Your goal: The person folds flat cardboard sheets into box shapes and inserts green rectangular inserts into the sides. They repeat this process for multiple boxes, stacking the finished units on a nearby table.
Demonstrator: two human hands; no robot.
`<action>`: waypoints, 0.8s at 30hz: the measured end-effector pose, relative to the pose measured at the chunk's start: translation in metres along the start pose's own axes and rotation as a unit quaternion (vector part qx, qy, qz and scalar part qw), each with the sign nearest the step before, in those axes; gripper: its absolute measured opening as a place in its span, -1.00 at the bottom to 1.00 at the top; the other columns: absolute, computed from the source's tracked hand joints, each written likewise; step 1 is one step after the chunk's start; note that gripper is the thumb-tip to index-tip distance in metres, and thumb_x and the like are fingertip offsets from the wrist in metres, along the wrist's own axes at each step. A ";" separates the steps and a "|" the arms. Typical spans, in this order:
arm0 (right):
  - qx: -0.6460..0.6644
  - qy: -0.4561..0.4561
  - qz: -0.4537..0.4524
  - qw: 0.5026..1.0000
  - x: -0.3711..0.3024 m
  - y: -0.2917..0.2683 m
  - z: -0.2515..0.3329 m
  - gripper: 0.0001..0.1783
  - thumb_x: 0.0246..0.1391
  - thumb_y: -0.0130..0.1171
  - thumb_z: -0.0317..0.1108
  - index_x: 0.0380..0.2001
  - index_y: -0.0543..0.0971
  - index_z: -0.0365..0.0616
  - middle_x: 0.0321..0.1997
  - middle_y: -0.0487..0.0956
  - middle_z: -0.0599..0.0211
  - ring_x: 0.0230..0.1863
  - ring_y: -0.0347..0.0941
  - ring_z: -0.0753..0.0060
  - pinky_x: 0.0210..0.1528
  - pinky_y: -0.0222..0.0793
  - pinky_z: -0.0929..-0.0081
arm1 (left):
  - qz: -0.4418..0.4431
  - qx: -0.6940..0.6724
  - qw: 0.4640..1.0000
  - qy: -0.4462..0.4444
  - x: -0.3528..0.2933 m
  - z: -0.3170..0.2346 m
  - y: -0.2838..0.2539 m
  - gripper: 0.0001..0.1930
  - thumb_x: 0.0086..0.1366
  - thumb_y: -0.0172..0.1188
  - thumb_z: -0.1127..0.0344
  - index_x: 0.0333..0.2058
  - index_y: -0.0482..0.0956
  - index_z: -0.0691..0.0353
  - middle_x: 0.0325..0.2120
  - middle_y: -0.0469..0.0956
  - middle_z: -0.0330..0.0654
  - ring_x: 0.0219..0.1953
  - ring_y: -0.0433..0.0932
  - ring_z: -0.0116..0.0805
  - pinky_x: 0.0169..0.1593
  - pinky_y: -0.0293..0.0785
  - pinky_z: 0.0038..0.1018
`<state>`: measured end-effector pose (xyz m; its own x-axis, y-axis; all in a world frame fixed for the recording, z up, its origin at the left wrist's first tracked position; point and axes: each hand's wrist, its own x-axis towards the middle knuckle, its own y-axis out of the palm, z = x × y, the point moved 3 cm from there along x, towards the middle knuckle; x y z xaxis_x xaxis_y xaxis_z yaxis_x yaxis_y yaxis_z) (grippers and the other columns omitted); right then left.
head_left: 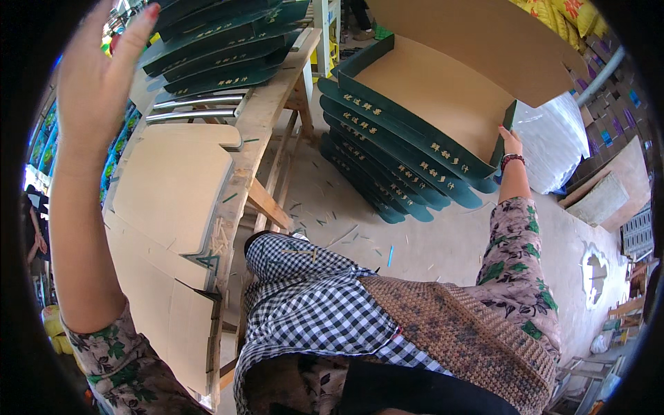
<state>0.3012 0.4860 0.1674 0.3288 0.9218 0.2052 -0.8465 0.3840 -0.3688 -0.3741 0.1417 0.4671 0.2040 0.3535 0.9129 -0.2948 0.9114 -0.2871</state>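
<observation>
My right hand (510,143) is closed on the near right corner of a folded cardboard box (443,86), dark green outside and brown inside, with its lid raised. That box sits on top of a stack of green flattened boxes (387,166) with scalloped flaps. My left hand (100,76) is raised high at the far left, thumb and fingers apart and nothing seen in it. Its fingertips run out of the top of the picture. Beside it, more dark green box sheets (228,59) are stacked on the wooden table.
Brown cardboard sheets (173,173) lie along the wooden table (238,183), near metal tubes (194,114). Green and brown scraps litter the floor (353,242). At right stand a plastic-wrapped bundle (550,142) and leaning boards (612,190). Yellow sacks (567,17) are piled at the back right.
</observation>
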 end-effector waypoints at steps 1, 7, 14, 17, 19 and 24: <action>-0.009 0.006 0.000 1.000 0.000 0.005 -0.004 -0.30 -0.04 0.30 -0.02 0.08 0.46 -0.30 0.02 0.55 0.19 -0.01 0.45 0.38 0.04 0.29 0.47 | 0.006 -0.005 1.000 0.018 0.000 -0.006 -0.003 -0.45 0.28 0.01 -0.13 0.21 0.34 -0.13 0.24 0.24 -0.05 0.28 0.20 -0.02 0.31 0.10 -0.08; -0.201 -0.009 -0.006 0.980 -0.014 -0.003 0.021 0.09 -0.15 0.29 0.26 0.17 0.26 -0.52 0.23 0.33 -0.22 0.32 0.20 0.03 0.32 0.08 0.32 | 0.063 -0.071 0.986 0.136 -0.013 -0.035 -0.029 -0.50 0.24 0.12 0.29 0.18 0.36 0.05 0.23 0.25 -0.02 0.26 0.23 -0.02 0.27 0.16 -0.21; -0.215 -0.224 -0.407 0.859 -0.081 -0.059 0.164 -0.20 -0.02 0.28 -0.04 0.14 0.30 -0.39 0.17 0.37 -0.19 0.25 0.24 -0.06 0.30 0.09 0.20 | 0.142 -0.120 0.979 0.078 -0.037 -0.046 -0.025 -0.47 0.11 0.12 0.55 0.11 0.39 0.20 0.24 0.20 0.05 0.29 0.17 0.04 0.31 0.06 -0.19; -0.251 -0.502 -0.457 0.690 -0.097 -0.066 0.284 -0.28 -0.06 0.31 -0.15 0.14 0.34 -0.25 0.17 0.39 -0.01 0.24 0.22 -0.02 0.28 0.07 0.13 | 0.182 -0.140 0.972 0.038 -0.046 -0.050 -0.016 -0.45 0.10 0.11 0.54 0.13 0.37 0.18 0.26 0.17 0.05 0.30 0.14 0.03 0.33 0.02 -0.19; -0.289 -0.564 -0.456 0.624 -0.083 -0.049 0.356 -0.26 -0.05 0.30 -0.06 0.15 0.33 -0.20 0.17 0.40 0.02 0.23 0.23 -0.02 0.28 0.06 0.13 | 0.210 -0.157 0.965 0.016 -0.052 -0.053 -0.010 -0.46 0.10 0.10 0.53 0.13 0.37 0.18 0.26 0.16 0.05 0.31 0.13 0.03 0.34 0.00 -0.19; -0.495 -0.315 -0.212 0.782 -0.039 0.008 0.415 -0.33 0.17 -0.18 0.24 -0.04 0.50 -0.15 -0.03 0.52 -0.12 0.09 0.39 -0.05 0.15 0.22 0.07 | 0.260 -0.176 0.948 -0.044 -0.098 -0.041 -0.023 -0.50 0.09 0.10 0.54 0.08 0.40 0.22 0.23 0.20 0.07 0.30 0.14 0.05 0.33 0.02 -0.18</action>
<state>0.1082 0.4317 0.5327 -0.0427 0.6126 0.7893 0.1230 0.7872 -0.6043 -0.3488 0.0945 0.3726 0.0332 0.7702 0.6369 -0.0003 0.6373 -0.7706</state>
